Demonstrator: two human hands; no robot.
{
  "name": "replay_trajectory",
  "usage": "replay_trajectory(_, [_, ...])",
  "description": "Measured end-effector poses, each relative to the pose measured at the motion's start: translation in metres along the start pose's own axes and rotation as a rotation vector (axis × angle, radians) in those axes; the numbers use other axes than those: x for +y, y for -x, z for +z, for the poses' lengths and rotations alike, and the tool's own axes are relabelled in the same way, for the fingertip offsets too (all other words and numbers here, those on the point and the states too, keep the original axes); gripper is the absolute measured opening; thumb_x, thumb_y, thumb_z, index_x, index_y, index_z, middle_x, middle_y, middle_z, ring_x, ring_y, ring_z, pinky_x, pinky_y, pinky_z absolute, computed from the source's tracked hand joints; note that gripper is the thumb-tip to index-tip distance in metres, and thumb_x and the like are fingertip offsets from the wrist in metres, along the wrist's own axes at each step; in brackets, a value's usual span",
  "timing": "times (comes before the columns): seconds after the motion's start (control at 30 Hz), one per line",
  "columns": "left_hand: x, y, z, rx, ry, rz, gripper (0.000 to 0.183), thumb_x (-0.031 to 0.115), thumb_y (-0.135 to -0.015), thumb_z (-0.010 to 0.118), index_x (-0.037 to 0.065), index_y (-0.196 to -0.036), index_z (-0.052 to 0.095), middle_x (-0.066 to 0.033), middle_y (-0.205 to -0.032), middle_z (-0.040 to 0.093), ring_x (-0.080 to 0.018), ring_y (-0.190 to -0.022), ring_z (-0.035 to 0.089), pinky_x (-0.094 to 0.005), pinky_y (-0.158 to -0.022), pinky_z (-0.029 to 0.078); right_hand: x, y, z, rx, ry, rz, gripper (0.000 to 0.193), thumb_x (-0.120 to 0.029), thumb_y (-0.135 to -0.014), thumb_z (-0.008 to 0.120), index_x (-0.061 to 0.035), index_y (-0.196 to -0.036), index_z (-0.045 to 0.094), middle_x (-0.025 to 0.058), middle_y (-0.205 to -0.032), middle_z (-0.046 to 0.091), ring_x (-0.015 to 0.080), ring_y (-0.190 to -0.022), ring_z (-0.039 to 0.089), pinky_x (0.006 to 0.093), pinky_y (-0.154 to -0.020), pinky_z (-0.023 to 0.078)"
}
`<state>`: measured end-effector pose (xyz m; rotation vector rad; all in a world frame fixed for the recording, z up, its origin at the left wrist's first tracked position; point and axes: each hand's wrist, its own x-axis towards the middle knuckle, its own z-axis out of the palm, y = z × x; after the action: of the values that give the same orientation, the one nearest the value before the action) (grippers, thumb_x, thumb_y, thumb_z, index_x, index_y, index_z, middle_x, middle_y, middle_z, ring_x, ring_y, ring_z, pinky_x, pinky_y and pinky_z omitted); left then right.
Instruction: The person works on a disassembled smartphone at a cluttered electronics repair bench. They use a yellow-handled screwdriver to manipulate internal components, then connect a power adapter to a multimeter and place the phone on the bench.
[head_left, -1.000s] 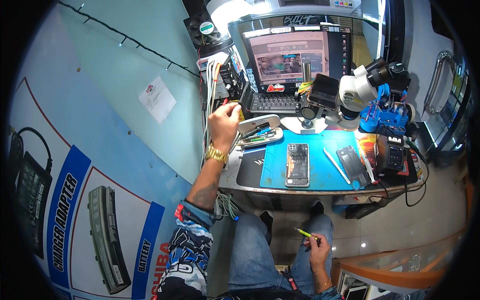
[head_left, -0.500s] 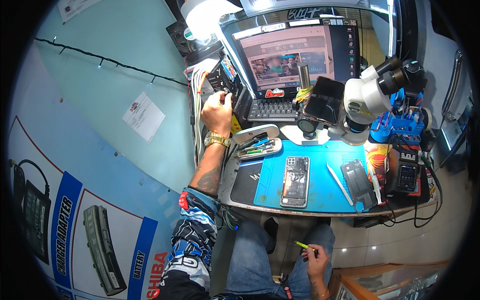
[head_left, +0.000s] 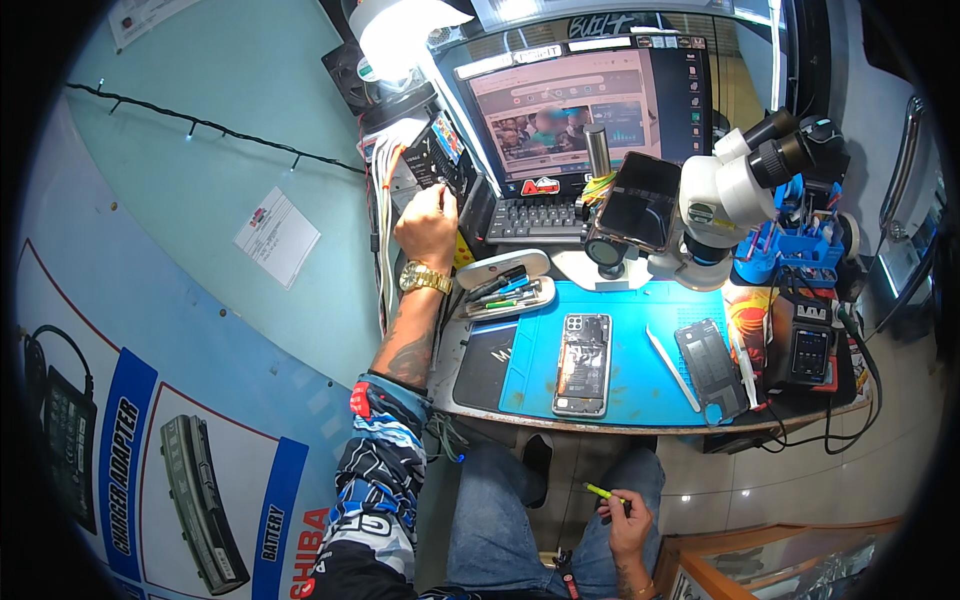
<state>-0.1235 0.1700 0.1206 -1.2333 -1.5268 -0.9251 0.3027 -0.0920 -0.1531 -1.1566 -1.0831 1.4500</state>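
Observation:
My left hand [head_left: 428,225], with a gold watch [head_left: 425,278] on the wrist, reaches to a black box-shaped unit [head_left: 432,163] beside the monitor. Its fingers are pinched together at the unit's front; what they hold, if anything, is too small to make out. Over my lap, my right hand [head_left: 628,525] grips a slim yellow-green pen-like tool [head_left: 600,491]. An opened smartphone [head_left: 583,365] with its inner parts showing lies on the blue work mat [head_left: 530,375]. Right of it are a white stick-shaped tool [head_left: 673,370] and a dark phone back cover [head_left: 711,368].
An open case of tools [head_left: 508,290] sits left of the mat. Behind stand a keyboard [head_left: 537,220], a monitor [head_left: 575,115] and a microscope [head_left: 725,205] with a dark phone [head_left: 638,203] mounted beside it. A black station [head_left: 803,350] with cables occupies the right end.
The whole view has shifted slightly, so things appear a little further left. Both hands keep about the same place and grip.

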Motion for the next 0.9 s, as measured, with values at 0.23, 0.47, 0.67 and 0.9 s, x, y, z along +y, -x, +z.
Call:
replay_trajectory(0.23, [-0.002, -0.005, -0.002, -0.061, -0.021, 0.045, 0.012, 0.021, -0.089, 0.072, 0.010, -0.093, 0.076, -0.0105, -0.085, 0.075, -0.0309, -0.074, 0.073, -0.0392, -0.068, 0.058, 0.002, 0.000, -0.001, 0.006, -0.018, 0.004, 0.011, -0.003, -0.097, 0.066, 0.0051, -0.103, 0.069, 0.0127, -0.081, 0.074, 0.0158, -0.069, 0.072, 0.0283, -0.065, 0.058])
replay_trajectory(0.47, [-0.008, -0.006, 0.000, -0.099, -0.057, 0.119, 0.012, 0.020, -0.089, 0.072, 0.011, -0.096, 0.075, -0.0098, -0.087, 0.075, -0.0294, -0.074, 0.073, -0.0389, -0.067, 0.057, 0.002, -0.001, -0.002, 0.005, -0.017, -0.005, 0.011, -0.004, -0.097, 0.066, 0.0051, -0.103, 0.069, 0.0126, -0.080, 0.074, 0.0155, -0.069, 0.071, 0.0284, -0.064, 0.058])
replay_trajectory(0.67, [-0.011, -0.005, 0.000, -0.133, -0.079, 0.160, 0.013, 0.021, -0.089, 0.072, 0.010, -0.096, 0.074, -0.0096, -0.087, 0.075, -0.0290, -0.074, 0.073, -0.0388, -0.066, 0.057, 0.002, -0.001, -0.002, 0.000, -0.019, -0.002, 0.012, -0.005, -0.097, 0.066, 0.0053, -0.103, 0.068, 0.0125, -0.080, 0.074, 0.0156, -0.068, 0.071, 0.0284, -0.063, 0.058])
replay_trajectory(0.9, [-0.009, -0.009, -0.005, -0.096, 0.019, 0.107, 0.012, 0.021, -0.090, 0.072, 0.010, -0.094, 0.075, -0.0105, -0.083, 0.075, -0.0301, -0.070, 0.072, -0.0390, -0.063, 0.056, 0.002, 0.001, -0.002, 0.002, -0.027, -0.005, 0.011, -0.004, -0.097, 0.065, 0.0052, -0.103, 0.069, 0.0127, -0.080, 0.073, 0.0153, -0.069, 0.071, 0.0285, -0.064, 0.058])
